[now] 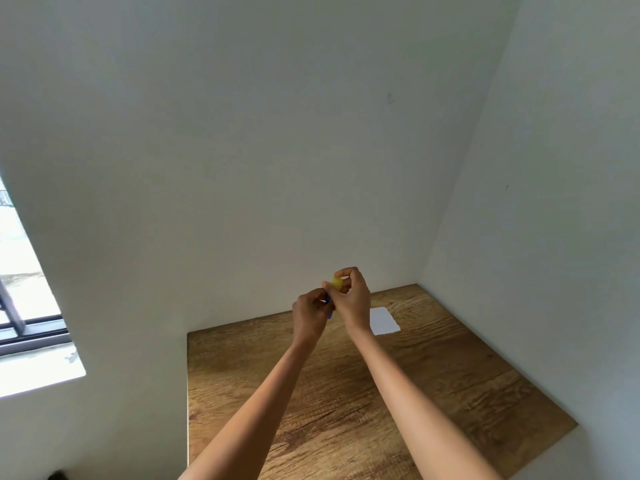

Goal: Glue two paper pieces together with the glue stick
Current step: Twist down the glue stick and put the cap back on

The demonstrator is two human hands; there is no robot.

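Both hands are raised together above the far end of the wooden table. My left hand grips the blue body of a glue stick; most of the body is hidden by the fingers. My right hand pinches the stick's yellow cap at the top end. Whether the cap is on or off the body I cannot tell. A white paper piece lies flat on the table just right of my right hand. A second paper piece is not visible.
White walls close in the table at the back and on the right. A window with a dark frame and a white sill is at the left. The table's left edge drops off beside a white surface.
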